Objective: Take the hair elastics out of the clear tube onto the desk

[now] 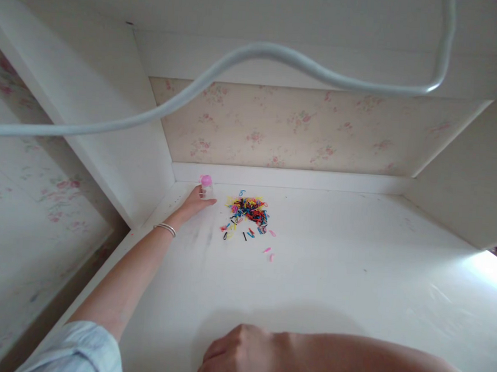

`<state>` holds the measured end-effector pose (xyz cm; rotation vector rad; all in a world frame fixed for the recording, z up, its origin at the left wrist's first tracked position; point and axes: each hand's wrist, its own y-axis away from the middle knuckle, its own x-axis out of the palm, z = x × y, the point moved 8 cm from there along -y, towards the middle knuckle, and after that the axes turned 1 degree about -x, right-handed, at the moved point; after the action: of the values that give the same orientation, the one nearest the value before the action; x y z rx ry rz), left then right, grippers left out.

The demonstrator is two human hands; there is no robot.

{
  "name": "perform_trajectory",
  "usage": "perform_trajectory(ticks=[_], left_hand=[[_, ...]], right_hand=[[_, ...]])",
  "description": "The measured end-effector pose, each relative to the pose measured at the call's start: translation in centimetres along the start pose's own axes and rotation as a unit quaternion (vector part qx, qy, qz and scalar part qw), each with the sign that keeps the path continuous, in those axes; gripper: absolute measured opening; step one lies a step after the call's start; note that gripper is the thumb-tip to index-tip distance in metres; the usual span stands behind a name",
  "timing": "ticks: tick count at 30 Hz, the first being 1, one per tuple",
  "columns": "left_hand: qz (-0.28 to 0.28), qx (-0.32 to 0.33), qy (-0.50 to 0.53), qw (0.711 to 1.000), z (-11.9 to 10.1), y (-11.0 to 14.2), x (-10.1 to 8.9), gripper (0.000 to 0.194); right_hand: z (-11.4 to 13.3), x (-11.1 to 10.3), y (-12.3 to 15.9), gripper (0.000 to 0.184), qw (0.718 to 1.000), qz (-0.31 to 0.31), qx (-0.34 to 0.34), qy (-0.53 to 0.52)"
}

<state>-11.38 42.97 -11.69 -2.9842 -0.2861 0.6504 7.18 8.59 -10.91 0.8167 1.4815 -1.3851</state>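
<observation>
At the back left of the white surface, my left hand (194,203) is closed around a small clear bottle (207,191) with a pink cap (207,180). The bottle stands upright, its lower part partly hidden by my thumb. Just right of it lies a loose heap of small coloured rubber bands (253,210), in yellow, black, red, blue and pink. Several strays lie in front of the heap, among them pink ones (267,250). My right hand (238,356) rests in a fist at the near edge, its fingertips curled out of sight; no object shows in it.
The white tabletop (331,281) is walled by a left panel (121,122), a right panel (477,161) and a flowered back wall (294,127). A thick white cable (273,50) hangs across the upper view, below a white board overhead.
</observation>
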Motion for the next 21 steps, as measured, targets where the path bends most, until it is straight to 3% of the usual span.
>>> perform_trajectory(ticks=[3, 6, 9, 12, 14, 16, 19, 21], left_hand=[[-0.001, 0.005, -0.015, 1.000, 0.2, 0.2, -0.1, 0.070], [-0.014, 0.003, -0.031, 0.999, 0.6, 0.8, -0.6, 0.079], [-0.076, 0.025, -0.086, 0.993, 0.4, 2.3, -2.3, 0.073], [-0.135, 0.102, -0.178, 0.969, -1.5, 5.5, -3.6, 0.040], [-0.064, 0.170, -0.224, 0.958, -2.9, 7.9, -2.2, 0.031], [0.061, 0.212, -0.270, 0.937, -3.5, 10.3, 0.6, 0.038], [0.133, 0.227, -0.317, 0.911, -3.9, 12.6, 3.3, 0.056], [0.159, 0.229, -0.335, 0.900, -3.9, 13.0, 4.8, 0.048]], right_hand=[[-0.8, -0.5, 0.4, 0.018, 0.999, 0.008, 0.030, 0.021], [-4.1, -2.0, 2.3, 0.014, 0.990, -0.004, 0.137, 0.029], [-9.1, -4.1, 6.5, 0.021, 0.946, -0.038, 0.320, 0.034], [-12.8, -5.5, 11.2, 0.022, 0.882, -0.045, 0.466, 0.049], [-14.2, -5.9, 13.1, 0.023, 0.858, -0.040, 0.510, 0.051], [-15.0, -5.9, 14.0, 0.024, 0.851, -0.036, 0.521, 0.051], [-15.9, -6.0, 14.2, 0.027, 0.850, -0.041, 0.522, 0.057], [-16.0, -6.5, 14.1, 0.027, 0.847, -0.052, 0.524, 0.069]])
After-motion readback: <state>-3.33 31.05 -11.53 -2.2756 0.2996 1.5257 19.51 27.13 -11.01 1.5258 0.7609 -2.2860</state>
